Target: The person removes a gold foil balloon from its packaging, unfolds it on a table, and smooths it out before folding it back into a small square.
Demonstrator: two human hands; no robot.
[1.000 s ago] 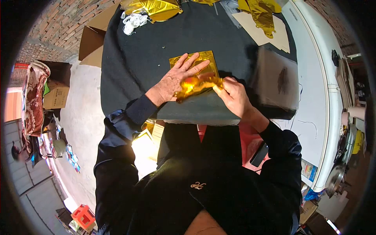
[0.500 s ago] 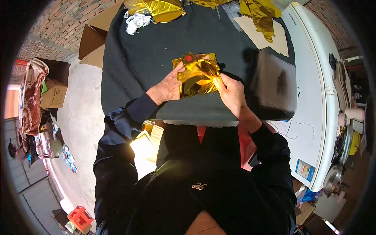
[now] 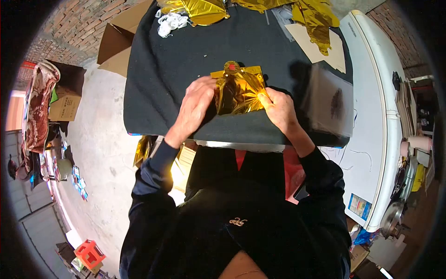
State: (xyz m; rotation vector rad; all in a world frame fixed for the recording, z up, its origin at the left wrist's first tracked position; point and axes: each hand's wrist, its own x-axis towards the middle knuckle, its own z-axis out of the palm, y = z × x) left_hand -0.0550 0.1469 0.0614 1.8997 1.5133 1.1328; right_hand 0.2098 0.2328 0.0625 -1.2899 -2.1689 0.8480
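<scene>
A shiny gold foil piece (image 3: 238, 93) lies over the black cloth near the table's front edge, with a rounded tab bearing a red spot at its top. My right hand (image 3: 280, 109) pinches the foil's right side between thumb and fingers, and creases fan out from that grip. At the foil's left edge is my left hand (image 3: 194, 103), back up, its fingers close together and the fingertips partly hidden against the foil. Whether those fingers grip it cannot be made out.
More gold foil (image 3: 204, 11) and white string (image 3: 171, 23) lie at the table's far edge. Foil rests on beige card (image 3: 339, 56) at the back right. Clear plastic sheets (image 3: 329, 100) lie at right, beside a white appliance (image 3: 367, 125). A cardboard box (image 3: 116, 49) stands left.
My left hand has moved from under and behind the foil to its left edge, back up. The foil lies flatter, its rounded tab now standing out at the top. My right hand keeps its pinch.
</scene>
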